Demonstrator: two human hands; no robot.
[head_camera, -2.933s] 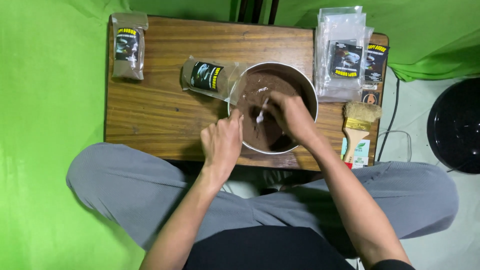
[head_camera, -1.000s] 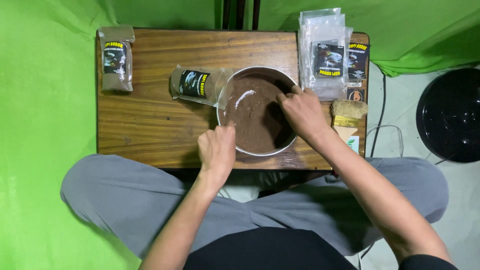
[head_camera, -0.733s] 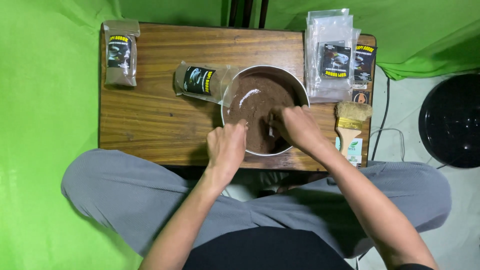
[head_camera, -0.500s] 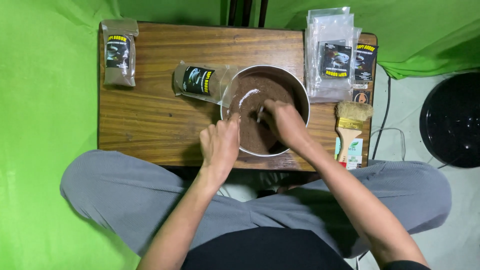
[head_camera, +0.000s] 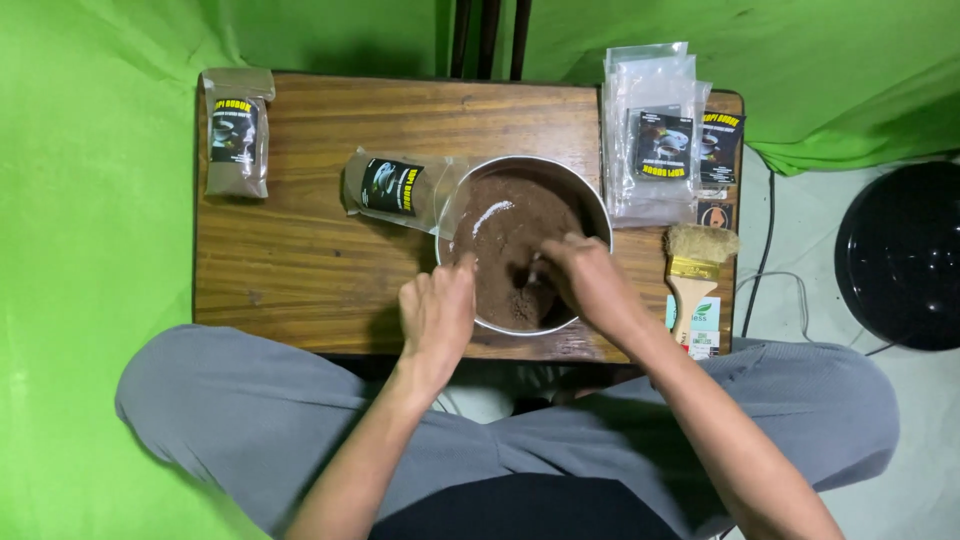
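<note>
Round metal bowl (head_camera: 590, 205) of dark brown powder, set at the near edge of a small brown wooden table (head_camera: 300, 270), right of centre. Seen from above, over crossed legs in grey trousers (head_camera: 250, 420).

Nearest: left hand (head_camera: 437, 318) curled at the bowl's near-left rim, fingers bent against the metal; whether gripping the rim or only bracing it cannot be told. Just right of it, right hand (head_camera: 590, 280) reaching down into the bowl from the near-right, fingers closed around a small spoon-like tool (head_camera: 530, 285) half buried in the powder; tool too blurred to name with certainty. Right hand nearer the powder's middle; left hand outside it.

Further back: filled clear pouch with a dark label (head_camera: 395, 188), lying on its side, long axis across the table, open end touching the bowl's far-left rim. At the right edge, a wooden-handled bristle brush (head_camera: 697, 270), handle pointing near. Far-right corner: stack of empty clear labelled pouches (head_camera: 655, 130). Far-left corner: one sealed pouch of brown powder (head_camera: 236, 135), well apart.
</note>
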